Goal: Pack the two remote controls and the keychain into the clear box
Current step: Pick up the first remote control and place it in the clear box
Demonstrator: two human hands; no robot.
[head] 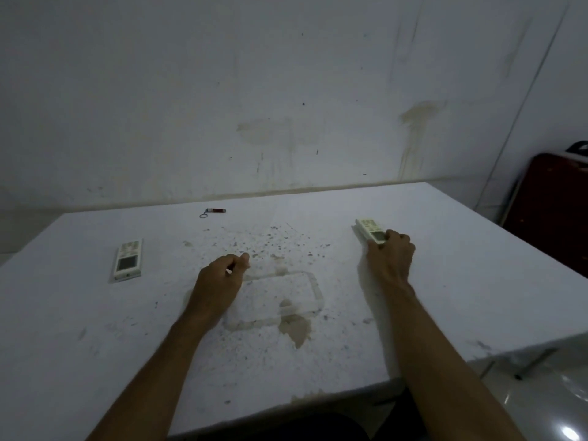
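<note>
The clear box (305,291) stands open-topped and empty at the table's middle. My left hand (219,281) grips its far-left corner with curled fingers. My right hand (389,253) is closed over the near end of a white remote control (369,229) lying to the right of the box. A second white remote control (128,259) lies flat at the left, display end toward me. The keychain (213,212), a small red and silver piece on a ring, rests near the table's far edge.
The white table (95,329) is stained and speckled around the box. A marked white wall (286,90) rises behind it. A dark red folded object (553,211) leans at the far right, past the table's right edge.
</note>
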